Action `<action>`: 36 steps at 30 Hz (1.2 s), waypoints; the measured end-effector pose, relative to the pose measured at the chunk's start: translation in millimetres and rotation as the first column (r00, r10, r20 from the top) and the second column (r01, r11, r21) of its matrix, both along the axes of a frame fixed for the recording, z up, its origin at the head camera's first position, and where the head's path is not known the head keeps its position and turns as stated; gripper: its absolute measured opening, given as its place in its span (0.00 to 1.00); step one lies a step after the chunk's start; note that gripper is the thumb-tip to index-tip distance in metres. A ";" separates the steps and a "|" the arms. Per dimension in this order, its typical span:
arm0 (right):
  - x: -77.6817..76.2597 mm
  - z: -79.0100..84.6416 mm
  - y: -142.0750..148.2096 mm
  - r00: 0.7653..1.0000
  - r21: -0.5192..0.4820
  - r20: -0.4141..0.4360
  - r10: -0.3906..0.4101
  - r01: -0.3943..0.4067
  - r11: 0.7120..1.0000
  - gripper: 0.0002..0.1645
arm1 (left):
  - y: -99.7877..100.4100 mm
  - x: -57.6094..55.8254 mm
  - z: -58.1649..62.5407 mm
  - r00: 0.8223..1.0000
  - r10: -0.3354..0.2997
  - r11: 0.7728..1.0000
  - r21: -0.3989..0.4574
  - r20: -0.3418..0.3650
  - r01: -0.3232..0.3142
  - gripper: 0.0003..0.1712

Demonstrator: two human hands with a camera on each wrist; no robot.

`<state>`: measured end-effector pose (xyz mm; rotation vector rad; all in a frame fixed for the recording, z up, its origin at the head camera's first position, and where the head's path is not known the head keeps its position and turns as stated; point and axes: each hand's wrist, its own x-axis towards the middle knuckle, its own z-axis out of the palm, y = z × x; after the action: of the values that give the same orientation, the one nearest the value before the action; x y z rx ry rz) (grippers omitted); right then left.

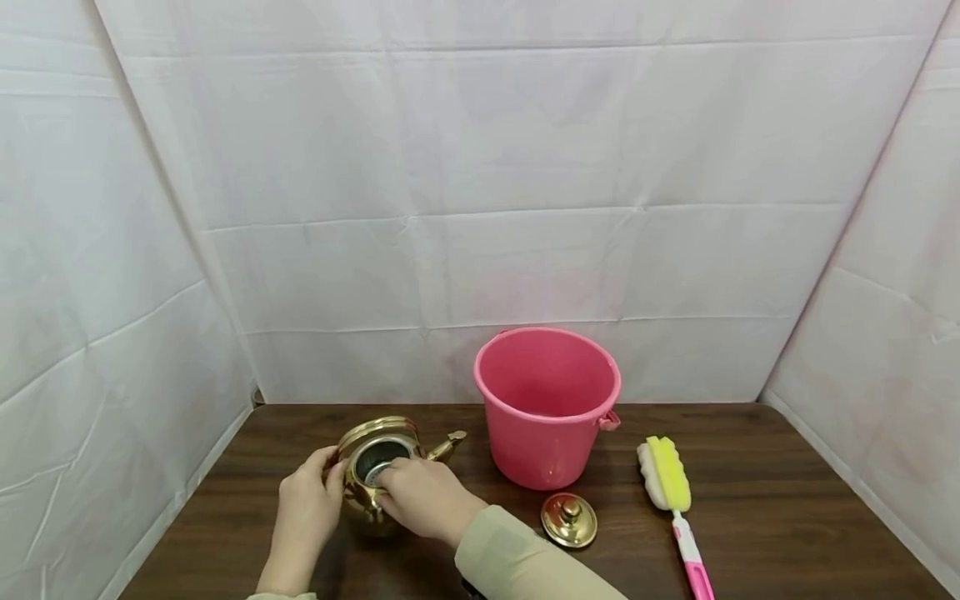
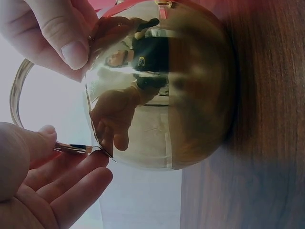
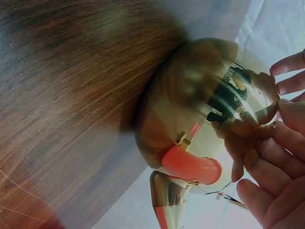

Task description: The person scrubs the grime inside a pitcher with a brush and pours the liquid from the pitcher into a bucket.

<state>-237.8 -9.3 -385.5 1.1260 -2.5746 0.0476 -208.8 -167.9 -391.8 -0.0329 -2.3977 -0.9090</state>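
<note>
- Left hand (image 1: 306,496): thumb and fingers closed round the foot of the handle (image 2: 15,95), other fingers loose alongside. Pinched at one side only, the teapot (image 1: 356,502) could twist if pushed off-centre.
- Right hand (image 1: 427,498): grip narrowed at the mouth of the pot, seemingly pinching the edge of the strainer (image 1: 375,475) (knuckles hide the exact contact). Smooth metal, little rim to hold; a slip might drop it into the pot or jam it askew.
- Teapot stands on the left part of the surface (image 1: 720,450), mouth uncovered. Rounded, polished body; a hard downward press on one side could rock it.
- Spout (image 1: 447,446) points towards the pink bucket (image 1: 543,454), near but apart. A swing of the pot that way might knock the two together.
- Lid (image 1: 568,521) lies knob up just beside the right sleeve (image 1: 525,557). A careless elbow or forearm could send it sliding.
- Sponge brush (image 1: 667,477) lies farther right, well apart from both hands; little risk there, I'd judge.
</note>
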 end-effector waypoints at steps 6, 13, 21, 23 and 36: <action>-1.1 -0.1 0.3 1.000 -0.009 -0.017 0.004 -0.004 1.000 0.06 | -0.3 -1.4 -0.7 1.000 0.008 1.000 -0.004 0.003 -0.008 0.11; -2.6 -1.5 -1.3 1.000 -0.019 -0.021 0.000 0.000 1.000 0.07 | -0.5 -0.8 -0.4 1.000 0.002 1.000 -0.002 0.014 -0.002 0.12; -3.3 -0.6 -3.3 1.000 -0.009 0.012 -0.003 0.003 1.000 0.06 | 0.9 -2.8 -4.5 0.994 0.018 1.000 -0.017 -0.110 -0.020 0.09; -3.3 0.0 -3.5 1.000 -0.010 0.011 0.001 -0.001 1.000 0.06 | 0.9 -2.6 -4.5 0.993 0.019 1.000 -0.020 -0.114 -0.022 0.09; -4.7 -1.3 -5.0 0.999 0.027 -0.036 0.011 -0.010 1.000 0.08 | 0.0 -0.2 -0.7 1.000 0.008 1.000 -0.009 -0.015 -0.008 0.11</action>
<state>-242.4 -14.3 -386.8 1.1394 -2.5451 -0.0050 -209.0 -167.9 -392.5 -0.0335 -2.3866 -0.8907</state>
